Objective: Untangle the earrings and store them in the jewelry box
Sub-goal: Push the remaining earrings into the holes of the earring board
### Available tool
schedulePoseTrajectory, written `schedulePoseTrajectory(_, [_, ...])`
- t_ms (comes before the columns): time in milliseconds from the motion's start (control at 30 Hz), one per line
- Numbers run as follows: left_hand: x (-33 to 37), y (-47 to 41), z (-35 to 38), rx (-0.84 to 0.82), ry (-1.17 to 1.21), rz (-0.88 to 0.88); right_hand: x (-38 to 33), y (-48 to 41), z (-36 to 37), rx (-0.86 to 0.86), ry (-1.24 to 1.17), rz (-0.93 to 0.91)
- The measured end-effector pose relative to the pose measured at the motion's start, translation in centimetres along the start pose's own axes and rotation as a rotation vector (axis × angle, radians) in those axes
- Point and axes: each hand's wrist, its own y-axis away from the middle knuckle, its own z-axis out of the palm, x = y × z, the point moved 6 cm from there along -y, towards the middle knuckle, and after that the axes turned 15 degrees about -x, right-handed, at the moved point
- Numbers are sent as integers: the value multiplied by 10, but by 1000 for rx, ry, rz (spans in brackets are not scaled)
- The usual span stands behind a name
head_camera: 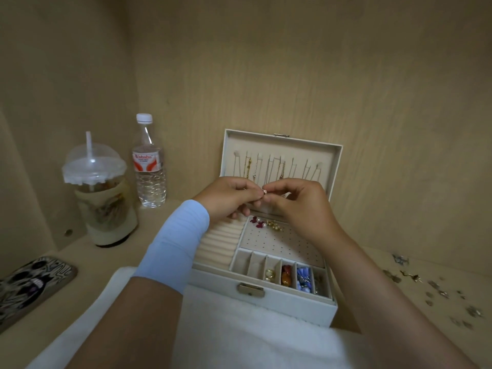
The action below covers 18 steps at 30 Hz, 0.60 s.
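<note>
An open cream jewelry box (290, 304) stands in front of me, its lid upright with several thin chains hanging inside. Above the box, my left hand (226, 198) and my right hand (298, 203) meet fingertip to fingertip, both pinching one small pinkish-gold earring (264, 192). On the dotted earring panel (279, 243) lie a red earring, pearl studs and gold pieces (267, 224). The front compartments hold gold rings (270, 274), an amber and red piece (286, 275) and a blue item (303, 279).
A lidded drink cup with straw (99, 201) and a water bottle (149, 166) stand at the left. A phone in a patterned case (29, 286) lies at the left edge. Several small loose jewelry bits (436, 291) are scattered at the right. A white cloth (239, 336) lies under the box.
</note>
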Motion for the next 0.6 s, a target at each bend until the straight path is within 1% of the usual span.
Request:
schedulePoseTrajectory(167, [-5, 4, -2, -50, 3, -38, -4, 1, 7, -79, -1, -25])
schedulePoseTrajectory(267, [-8, 5, -3, -93, 20, -51, -3, 1, 8, -75, -21, -38])
schedulePoseTrajectory(333, [-9, 6, -8, -73, -15, -64, 1, 1, 8, -72, 14, -18])
schedulePoseTrajectory(367, [-10, 7, -12, -40, -42, -72, 4, 1, 10, -78, 82, 7])
schedulePoseTrajectory(433, [-10, 7, -20, 43, -84, -76, 6, 3, 16, -109, 319, 33])
schedulePoseTrajectory(500, [-9, 8, -25, 103, -86, -66, 2, 4, 25, -158, 569, -6])
schedulePoseTrajectory(600, [-8, 9, -27, 132, -73, -53, -4, 5, 34, -188, 754, -74])
